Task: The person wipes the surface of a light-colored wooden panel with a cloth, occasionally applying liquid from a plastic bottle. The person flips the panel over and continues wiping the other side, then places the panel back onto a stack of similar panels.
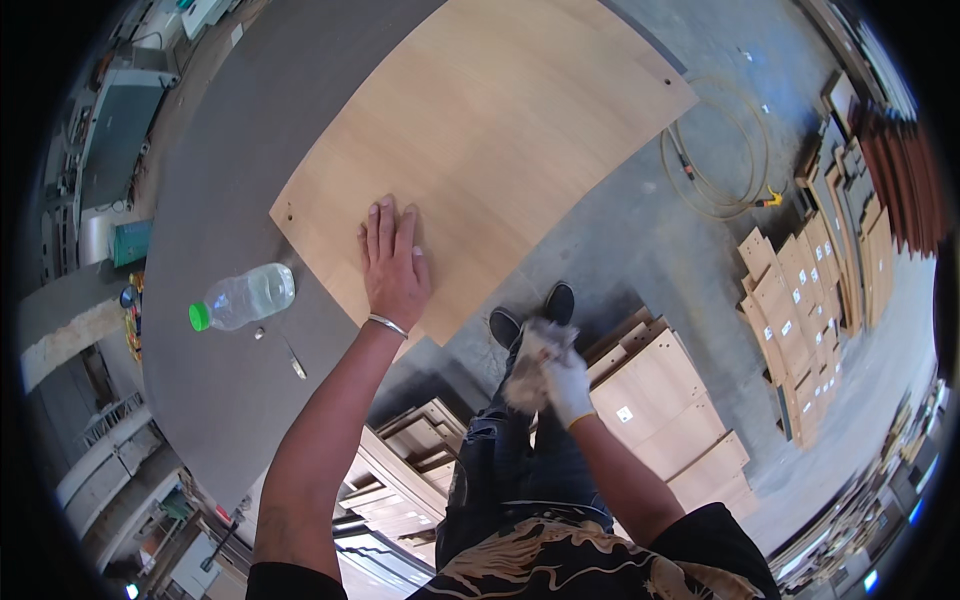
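Observation:
A large light-brown wooden panel [480, 150] lies on a dark grey table [225, 400], its right part sticking out past the table edge. Small dark holes show near two of its corners. My left hand [393, 268], bare, rests flat on the panel near its close edge, fingers stretched out. In front of my legs, off the panel, my right hand [568, 385] wears a white glove. It is closed on a crumpled beige rag [530, 368], slightly smeared by motion. Part of the fingers is hidden by the rag.
Left of the panel lie a clear plastic bottle [245, 298] with a green cap and a small slim tool [297, 365]. On the floor are a coiled yellowish hose [735, 205], stacked boards [665, 400] beside my legs, and further stacks [800, 310] at the right.

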A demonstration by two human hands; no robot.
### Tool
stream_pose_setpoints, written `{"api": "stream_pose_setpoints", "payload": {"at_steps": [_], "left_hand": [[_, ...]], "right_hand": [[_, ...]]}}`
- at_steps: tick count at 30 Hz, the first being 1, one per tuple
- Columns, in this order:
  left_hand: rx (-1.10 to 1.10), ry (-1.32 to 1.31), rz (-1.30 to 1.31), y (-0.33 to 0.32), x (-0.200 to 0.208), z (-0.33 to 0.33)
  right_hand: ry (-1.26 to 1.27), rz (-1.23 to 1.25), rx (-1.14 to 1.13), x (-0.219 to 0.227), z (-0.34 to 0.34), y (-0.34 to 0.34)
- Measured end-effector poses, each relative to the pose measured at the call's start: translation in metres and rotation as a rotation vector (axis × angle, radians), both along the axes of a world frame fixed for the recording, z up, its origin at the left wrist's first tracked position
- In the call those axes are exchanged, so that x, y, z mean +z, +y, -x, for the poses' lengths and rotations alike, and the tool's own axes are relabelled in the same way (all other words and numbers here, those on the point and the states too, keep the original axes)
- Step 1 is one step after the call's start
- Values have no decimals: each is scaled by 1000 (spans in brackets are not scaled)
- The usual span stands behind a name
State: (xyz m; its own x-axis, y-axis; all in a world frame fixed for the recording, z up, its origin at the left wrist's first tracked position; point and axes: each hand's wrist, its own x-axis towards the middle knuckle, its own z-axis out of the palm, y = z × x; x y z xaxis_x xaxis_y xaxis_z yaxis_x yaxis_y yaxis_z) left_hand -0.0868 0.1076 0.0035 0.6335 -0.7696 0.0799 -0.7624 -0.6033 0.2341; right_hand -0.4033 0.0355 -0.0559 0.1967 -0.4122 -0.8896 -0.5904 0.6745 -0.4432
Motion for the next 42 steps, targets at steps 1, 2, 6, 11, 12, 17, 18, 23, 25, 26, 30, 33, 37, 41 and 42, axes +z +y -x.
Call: {"api": "stream_pose_setpoints", "payload": {"at_steps": [1,2,6,11,12,17,18,23,25,26,30,33,37,41,42], "left_hand": [[-1,33,10,-10,1,7],[23,37,-27,4,8,5],[-24,26,27,0,16,-23],[-30,-71,-31,-15,0,-44],[-37,-66,-30,-18,-2,-43],[-26,-69,-61,-10,-2,-44],[-23,-62,-61,-9,-1,-43],[-33,-58,-43,-18,1,-41],[-25,-59,-47,-14,1,-43],[-23,-61,-47,-12,1,-43],[-30,-61,-16,-23,3,-40],[-12,-59,-43,-16,2,-41],[-17,-51,-13,-20,5,-40],[-20,-53,-23,-16,3,-41],[-20,-52,-24,-14,3,-41]], "right_hand": [[-207,87,-163,-10,11,-29],[-146,249,-140,34,-28,-54],[-277,1295,517,84,-87,-136],[-438,1400,992,66,-131,-92],[-507,1336,1047,47,-124,-63],[-713,1274,1216,54,-119,-54],[-581,1358,1188,55,-125,-91],[-165,1373,1169,35,-120,-151],[-330,1402,1219,48,-124,-95],[-374,1290,1324,42,-120,-103],[-451,1175,707,40,-118,-165],[-543,1415,1248,75,-118,-117],[-436,1585,1095,70,-122,-196],[-507,1418,1226,81,-120,-115],[-599,1511,1239,70,-118,-128]]}}
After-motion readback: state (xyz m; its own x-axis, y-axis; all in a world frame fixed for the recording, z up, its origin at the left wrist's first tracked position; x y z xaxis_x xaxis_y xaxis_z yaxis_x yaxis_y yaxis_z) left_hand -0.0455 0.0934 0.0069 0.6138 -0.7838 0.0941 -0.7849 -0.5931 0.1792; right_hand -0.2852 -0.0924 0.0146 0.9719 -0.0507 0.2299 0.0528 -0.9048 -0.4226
